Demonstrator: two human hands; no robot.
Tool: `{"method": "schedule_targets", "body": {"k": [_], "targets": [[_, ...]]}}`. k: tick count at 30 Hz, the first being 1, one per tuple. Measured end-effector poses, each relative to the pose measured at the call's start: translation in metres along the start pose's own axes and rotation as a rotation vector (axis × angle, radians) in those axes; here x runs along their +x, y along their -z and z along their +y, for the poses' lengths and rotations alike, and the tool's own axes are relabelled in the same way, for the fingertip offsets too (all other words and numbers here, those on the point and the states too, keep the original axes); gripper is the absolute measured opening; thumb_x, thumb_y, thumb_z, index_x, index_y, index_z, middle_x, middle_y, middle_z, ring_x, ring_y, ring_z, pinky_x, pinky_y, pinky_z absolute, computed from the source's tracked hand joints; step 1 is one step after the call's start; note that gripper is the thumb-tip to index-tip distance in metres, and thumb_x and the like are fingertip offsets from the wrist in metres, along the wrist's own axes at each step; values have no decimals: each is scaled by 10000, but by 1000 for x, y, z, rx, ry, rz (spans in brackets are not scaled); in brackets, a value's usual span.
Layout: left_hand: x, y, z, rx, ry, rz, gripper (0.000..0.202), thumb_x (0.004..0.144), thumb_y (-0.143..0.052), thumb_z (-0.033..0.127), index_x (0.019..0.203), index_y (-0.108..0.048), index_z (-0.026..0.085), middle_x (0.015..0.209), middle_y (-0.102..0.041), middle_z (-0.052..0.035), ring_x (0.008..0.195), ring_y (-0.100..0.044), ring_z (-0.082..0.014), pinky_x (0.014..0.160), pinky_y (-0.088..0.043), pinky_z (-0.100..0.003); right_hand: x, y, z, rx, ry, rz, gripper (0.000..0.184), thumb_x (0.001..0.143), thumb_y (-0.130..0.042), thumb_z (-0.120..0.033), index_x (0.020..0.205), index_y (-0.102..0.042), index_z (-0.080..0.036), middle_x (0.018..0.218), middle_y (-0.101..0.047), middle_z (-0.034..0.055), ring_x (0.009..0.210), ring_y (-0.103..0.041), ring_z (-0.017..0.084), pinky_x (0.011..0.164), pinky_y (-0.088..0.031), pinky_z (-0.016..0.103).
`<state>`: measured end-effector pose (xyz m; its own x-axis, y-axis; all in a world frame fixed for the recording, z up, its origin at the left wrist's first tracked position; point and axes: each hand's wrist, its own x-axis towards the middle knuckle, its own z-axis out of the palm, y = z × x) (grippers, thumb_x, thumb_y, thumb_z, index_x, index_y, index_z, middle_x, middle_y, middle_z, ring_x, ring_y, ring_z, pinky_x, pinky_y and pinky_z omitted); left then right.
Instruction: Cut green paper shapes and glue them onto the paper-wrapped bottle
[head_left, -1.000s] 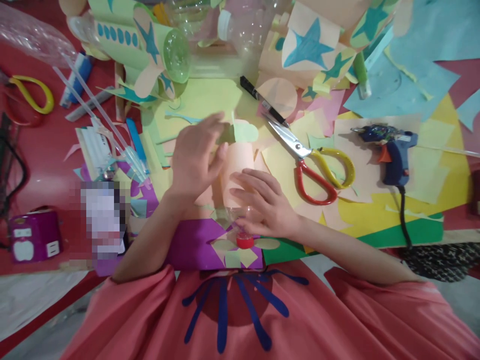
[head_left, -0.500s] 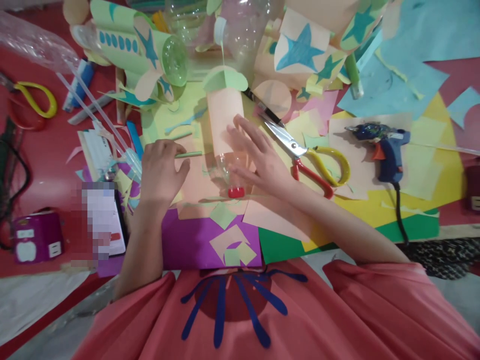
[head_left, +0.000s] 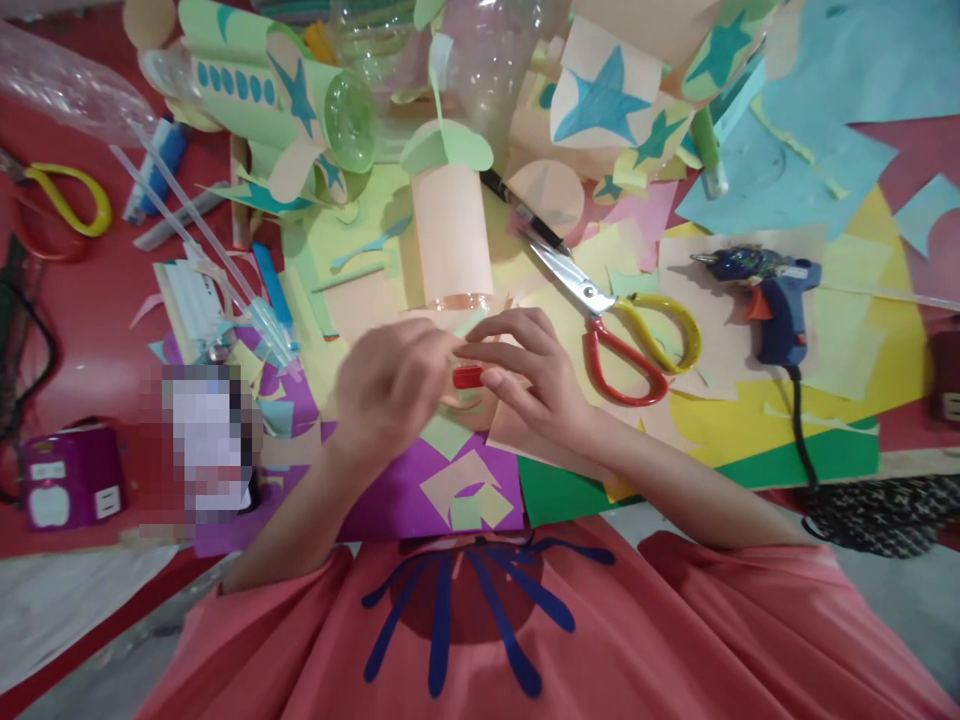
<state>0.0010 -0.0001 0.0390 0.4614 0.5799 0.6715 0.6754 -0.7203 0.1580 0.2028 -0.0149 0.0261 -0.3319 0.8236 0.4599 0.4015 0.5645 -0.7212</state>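
Observation:
A clear plastic bottle lies with its body wrapped in peach paper (head_left: 452, 235). Green paper fins (head_left: 450, 148) sit at its far end, and its red cap (head_left: 468, 377) points toward me. My left hand (head_left: 394, 390) is closed at the near end, its fingertips pinched beside the bottle neck. Motion blurs it, and what it pinches is hidden. My right hand (head_left: 536, 375) curls round the neck from the other side, thumb against the cap and fingertips meeting those of my left hand. A thin green paper strip (head_left: 349, 277) rests on the paper to the left.
Scissors (head_left: 600, 300) with red and yellow handles and a black pen (head_left: 529, 212) lie to the right. Farther right is a blue glue gun (head_left: 776, 300). A green paper-covered bottle (head_left: 255, 100) and starred paper pieces stand behind. A phone (head_left: 210, 435) lies at left.
My left hand has moved right, from beside a green strip to the bottle's neck. My right hand has shifted down from the paper-wrapped body toward the red cap. The strip near my left fingers no longer shows.

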Motion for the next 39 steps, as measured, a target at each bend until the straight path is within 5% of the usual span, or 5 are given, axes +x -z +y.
{"method": "schedule_targets", "body": {"k": [12,18,24,30,39], "targets": [[4,-7,1,-575,380,94,343,930,-697,388,1229,-662,226,1143,-728,-77,1037,-717,-194,844,-589,-315,14,18,0,536,-476,-52,538,968,-548,-673,678,-514,-221,597,-451,-47,548,-415,94,518,-347,260],[21,19,-5,-1248,951,-513,519,786,-770,690,856,-691,182,579,-547,51,394,-413,-54,358,-297,-207,20,32,-3,545,-401,-325,519,944,-645,-610,664,-650,-172,538,-441,-54,491,-335,66,453,-266,247],[25,23,13,-1115,972,-807,479,806,-747,591,648,-557,180,530,-424,57,448,-350,-58,407,-227,-205,10,36,-8,379,-324,-410,421,993,-641,-462,705,-689,-160,560,-514,-40,517,-408,69,474,-312,229],[6,7,25,-1020,1025,-661,598,852,-605,646,535,-358,204,524,-253,57,504,-257,-69,449,-195,-224,-17,74,-6,-26,-352,-81,156,967,-650,-364,965,-741,-238,885,-735,57,697,-630,156,551,-454,279],[4,8,19,-828,1074,-301,583,831,-661,616,530,-371,208,509,-306,44,510,-303,-87,453,-242,-242,-69,168,33,-887,-1135,365,379,682,-798,-88,732,-473,-277,851,-646,103,812,-626,250,742,-489,434]]}}
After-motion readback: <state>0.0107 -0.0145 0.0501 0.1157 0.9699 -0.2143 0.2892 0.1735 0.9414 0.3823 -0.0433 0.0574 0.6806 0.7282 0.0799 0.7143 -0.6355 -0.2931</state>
